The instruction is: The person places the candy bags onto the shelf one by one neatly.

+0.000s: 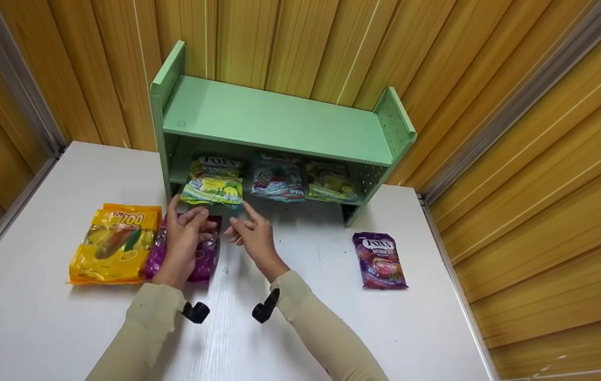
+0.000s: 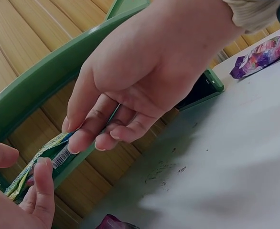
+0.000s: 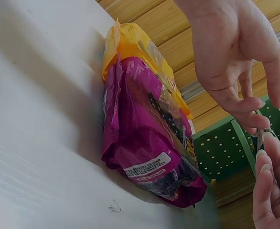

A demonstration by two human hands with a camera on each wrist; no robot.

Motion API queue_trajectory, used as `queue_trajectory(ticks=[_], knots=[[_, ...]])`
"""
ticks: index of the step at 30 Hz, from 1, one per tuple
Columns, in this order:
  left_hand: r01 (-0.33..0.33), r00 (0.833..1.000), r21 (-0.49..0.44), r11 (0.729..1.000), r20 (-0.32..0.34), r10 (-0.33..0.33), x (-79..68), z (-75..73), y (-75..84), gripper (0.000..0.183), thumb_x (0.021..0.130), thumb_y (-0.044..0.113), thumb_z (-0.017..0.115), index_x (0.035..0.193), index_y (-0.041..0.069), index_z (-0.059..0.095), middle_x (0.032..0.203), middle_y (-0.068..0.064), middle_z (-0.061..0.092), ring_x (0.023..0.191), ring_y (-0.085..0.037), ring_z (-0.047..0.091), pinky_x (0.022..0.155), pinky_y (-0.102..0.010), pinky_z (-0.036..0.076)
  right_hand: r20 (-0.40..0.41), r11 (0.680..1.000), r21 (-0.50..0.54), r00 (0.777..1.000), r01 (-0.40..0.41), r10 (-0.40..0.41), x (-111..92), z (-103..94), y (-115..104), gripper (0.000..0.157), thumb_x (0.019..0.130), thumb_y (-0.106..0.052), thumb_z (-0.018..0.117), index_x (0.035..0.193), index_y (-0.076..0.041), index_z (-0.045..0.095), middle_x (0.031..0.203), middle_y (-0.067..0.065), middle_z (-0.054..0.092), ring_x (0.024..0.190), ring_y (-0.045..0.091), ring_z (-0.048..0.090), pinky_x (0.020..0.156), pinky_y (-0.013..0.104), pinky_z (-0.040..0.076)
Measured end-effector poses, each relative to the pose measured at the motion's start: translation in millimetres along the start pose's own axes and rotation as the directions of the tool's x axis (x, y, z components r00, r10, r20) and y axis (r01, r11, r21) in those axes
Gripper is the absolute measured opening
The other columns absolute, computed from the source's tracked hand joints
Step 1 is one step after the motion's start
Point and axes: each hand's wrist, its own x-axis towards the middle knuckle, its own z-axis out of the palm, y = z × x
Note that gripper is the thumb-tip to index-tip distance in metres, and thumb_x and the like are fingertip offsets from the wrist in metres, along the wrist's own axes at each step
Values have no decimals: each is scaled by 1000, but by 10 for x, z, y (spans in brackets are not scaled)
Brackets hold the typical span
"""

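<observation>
A yellow-green FOX'S candy bag [image 1: 215, 182] leans at the left front of the green shelf's lower level, its bottom edge out past the board. My left hand [image 1: 181, 241] grips its lower left part, and my right hand [image 1: 259, 239] pinches the lower right corner. From the left wrist, the bag [image 2: 59, 143] appears edge-on, barcode showing, between fingers of both hands. To its right on that level are a light blue FOX'S bag [image 1: 278, 179] and another yellow-green candy bag [image 1: 331, 182]. Below my left hand lies a purple candy bag [image 3: 140, 119], partly covered in the head view.
The green shelf [image 1: 279, 119] has raised side panels and stands against a wood-look wall [image 1: 300, 47]. A yellow mango candy bag [image 1: 115, 243] lies left on the white table [image 1: 300, 317]. At right lies a dark purple FOX'S berries bag [image 1: 381, 262].
</observation>
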Motion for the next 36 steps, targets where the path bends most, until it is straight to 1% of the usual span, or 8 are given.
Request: queue_trajectory(ticks=[4, 9, 13, 22, 25, 30, 33, 36], knots=[[12, 1000, 30, 999, -10, -12, 52, 1, -1, 76, 99, 25, 54, 154, 37, 3, 123, 1, 52, 82, -9, 67, 78, -25, 56, 42, 1000, 0, 999, -16, 16, 41, -24, 10, 64, 96, -22, 60, 152, -15, 30, 83, 9, 75, 71, 25, 69, 60, 24, 54], [18, 1000, 55, 998, -12, -17, 108, -5, 4, 78, 99, 26, 55, 154, 38, 2, 128, 0, 50, 86, -9, 67, 83, -26, 56, 84, 999, 16, 995, -47, 45, 81, -46, -3, 66, 95, -25, 61, 153, -22, 29, 87, 11, 75, 67, 17, 68, 61, 24, 54], [14, 1000, 73, 997, -13, -13, 162, -13, 4, 77, 99, 26, 54, 154, 38, 1, 127, -1, 51, 92, -15, 68, 83, -26, 56, 114, 998, -14, 992, -54, 56, 116, -54, -13, 68, 96, -26, 61, 154, -22, 25, 87, 10, 75, 66, 13, 67, 61, 25, 54], [19, 1000, 127, 992, -22, -16, 300, -7, -4, 75, 100, 29, 52, 154, 40, 0, 136, -6, 48, 93, -14, 66, 96, -38, 52, 147, 993, -88, 984, -85, 97, 210, -76, -67, 72, 96, -25, 61, 155, -21, 20, 89, 11, 75, 66, 14, 67, 67, 31, 57], [26, 1000, 139, 990, -20, -24, 325, -2, 2, 75, 100, 29, 51, 154, 41, 0, 140, -7, 46, 97, -16, 65, 97, -38, 51, 147, 992, -94, 985, -82, 96, 244, -80, -74, 71, 97, -24, 59, 155, -21, 19, 91, 14, 74, 70, 23, 69, 71, 37, 58], [39, 999, 139, 990, -21, -36, 360, 2, 31, 75, 101, 29, 50, 154, 42, -1, 142, -6, 45, 99, -17, 64, 99, -39, 50, 138, 991, -116, 987, -69, 85, 289, -68, -85, 70, 98, -24, 57, 156, -21, 18, 91, 14, 74, 86, 42, 67, 81, 49, 56], [48, 999, 145, 988, -20, -45, 386, 3, 43, 76, 101, 29, 51, 153, 43, -2, 143, -6, 45, 101, -18, 64, 100, -39, 49, 127, 988, -133, 988, -74, 91, 306, -64, -94, 70, 97, -26, 59, 155, -21, 19, 90, 14, 74, 84, 41, 68, 81, 48, 57], [48, 999, 156, 987, -15, -46, 402, 3, 53, 76, 101, 30, 50, 153, 43, -3, 144, -5, 45, 106, -21, 63, 100, -39, 49, 123, 986, -146, 987, -81, 99, 326, -65, -98, 71, 97, -26, 59, 155, -22, 20, 89, 13, 74, 77, 32, 70, 80, 47, 57]])
